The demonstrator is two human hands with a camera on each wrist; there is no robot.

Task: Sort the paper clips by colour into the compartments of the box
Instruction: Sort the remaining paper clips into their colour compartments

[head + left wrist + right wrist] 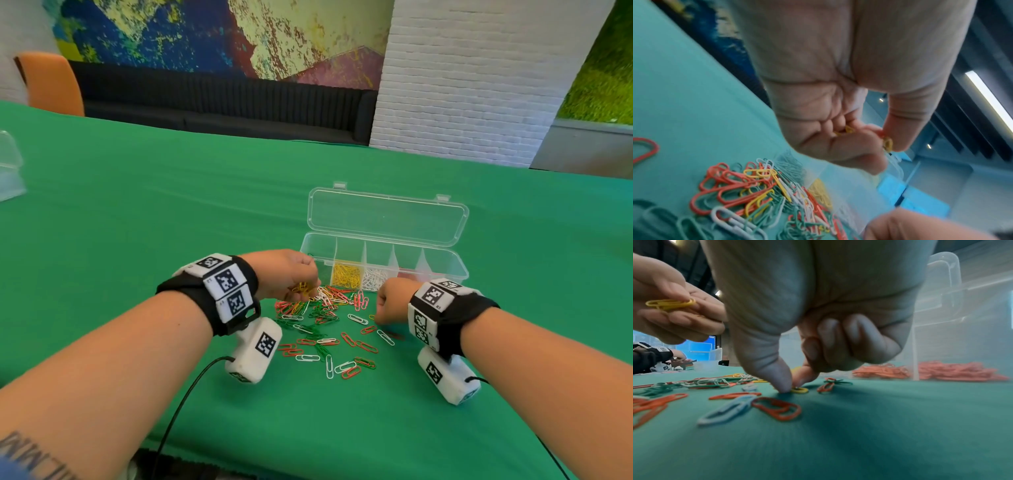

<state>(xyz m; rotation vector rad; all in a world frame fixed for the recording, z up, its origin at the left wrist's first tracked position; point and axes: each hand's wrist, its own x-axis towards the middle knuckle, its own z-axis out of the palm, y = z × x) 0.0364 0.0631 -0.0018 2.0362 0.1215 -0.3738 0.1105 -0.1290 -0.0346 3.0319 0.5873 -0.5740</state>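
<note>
Our left hand (286, 274) pinches yellow clips (303, 287); our right hand (797, 382) nips one yellow clip (800, 390) lying flat mid-worktop: light, slippery wire, best caught by its loop.

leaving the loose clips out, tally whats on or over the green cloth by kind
hands: 2 (left hand, right hand)
wrist cameras: 2 (left wrist camera, right wrist camera)
compartment box: 1
clear container at the left edge: 1
total: 6
</note>
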